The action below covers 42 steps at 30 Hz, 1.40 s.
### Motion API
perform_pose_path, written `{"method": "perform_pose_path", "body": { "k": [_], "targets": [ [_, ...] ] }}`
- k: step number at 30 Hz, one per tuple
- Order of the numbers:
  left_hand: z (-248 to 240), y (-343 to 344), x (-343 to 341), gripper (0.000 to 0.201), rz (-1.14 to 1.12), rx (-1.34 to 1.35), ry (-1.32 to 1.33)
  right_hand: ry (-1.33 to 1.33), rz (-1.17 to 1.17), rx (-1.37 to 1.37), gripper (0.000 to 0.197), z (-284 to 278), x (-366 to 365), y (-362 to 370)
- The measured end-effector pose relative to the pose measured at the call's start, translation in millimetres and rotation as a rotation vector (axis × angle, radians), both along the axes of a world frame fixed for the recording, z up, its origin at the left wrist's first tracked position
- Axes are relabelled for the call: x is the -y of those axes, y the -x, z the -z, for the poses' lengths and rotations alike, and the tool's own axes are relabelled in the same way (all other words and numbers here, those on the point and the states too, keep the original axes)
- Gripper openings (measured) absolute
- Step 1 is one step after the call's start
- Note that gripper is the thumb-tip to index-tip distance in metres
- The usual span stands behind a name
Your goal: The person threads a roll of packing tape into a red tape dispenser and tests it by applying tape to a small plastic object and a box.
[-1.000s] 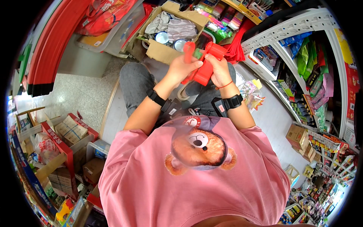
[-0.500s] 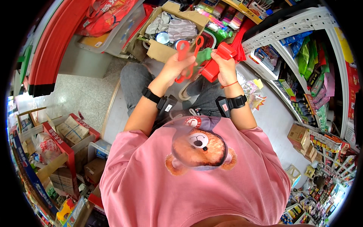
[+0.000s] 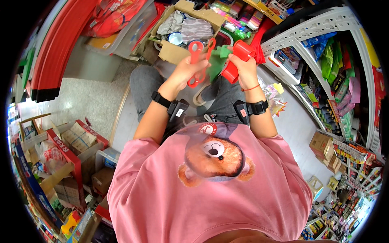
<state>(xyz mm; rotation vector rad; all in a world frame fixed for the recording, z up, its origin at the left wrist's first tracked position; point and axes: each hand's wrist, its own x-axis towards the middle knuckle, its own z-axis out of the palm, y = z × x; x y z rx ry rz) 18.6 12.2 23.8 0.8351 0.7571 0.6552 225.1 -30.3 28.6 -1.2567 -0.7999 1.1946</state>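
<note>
My left hand (image 3: 187, 72) is closed around red plastic pieces with round, holed ends (image 3: 196, 47). The two pieces stand up side by side, their lower ends showing below my fingers. My right hand (image 3: 245, 69) grips a red plastic part with two rounded, tube-like sections (image 3: 243, 50), tilted beside the left hand's pieces. A piece of green material (image 3: 218, 62), thin and crumpled, hangs between my hands near my right fingertips. Whether it is joined to either red part cannot be made out. Both hands are above my knees.
An open cardboard box (image 3: 172, 54) with grey cloth and cans stands ahead. White metal shelving (image 3: 312, 25) with packaged goods rises at the right. A clear plastic bin (image 3: 131, 38) is at the far left; boxes and cartons (image 3: 67, 156) crowd the near left.
My right hand has shifted slightly right, turning its red part. More of the green material is visible between my hands. My left hand stays nearly in place.
</note>
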Motion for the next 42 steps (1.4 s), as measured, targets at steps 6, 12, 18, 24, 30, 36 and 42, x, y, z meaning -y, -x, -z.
{"method": "perform_pose_path", "body": {
  "k": [6, 12, 18, 24, 30, 36, 42],
  "targets": [
    [19, -1, -10, 0.023, -0.128, 0.148, 0.096, 0.069, -0.540, 0.115, 0.030, -24, 8, 19],
    [1, 7, -8, 0.026, -0.146, 0.233, 0.194, 0.157, -0.380, 0.292, 0.032, -5, 5, 8],
    [16, -8, -6, 0.027, -0.233, 0.254, 0.080, 0.067, -0.553, 0.257, 0.031, -13, 7, 20],
    [-1, -4, -3, 0.025, -0.143, 0.159, 0.095, 0.078, -0.227, 0.290, 0.021, 2, 2, 9],
    [4, -1, 2, 0.037, 0.284, 0.082, 0.045, 0.008, 0.003, 0.090, 0.027, -4, -4, 3],
    [5, -3, 5, 0.039, 0.407, 0.093, 0.054, -0.029, -0.018, 0.240, 0.028, -6, -3, 2],
    [15, -17, 9, 0.033, 0.371, -0.003, 0.051, -0.057, -0.023, 0.454, 0.028, -4, -5, 14]
  ]
}}
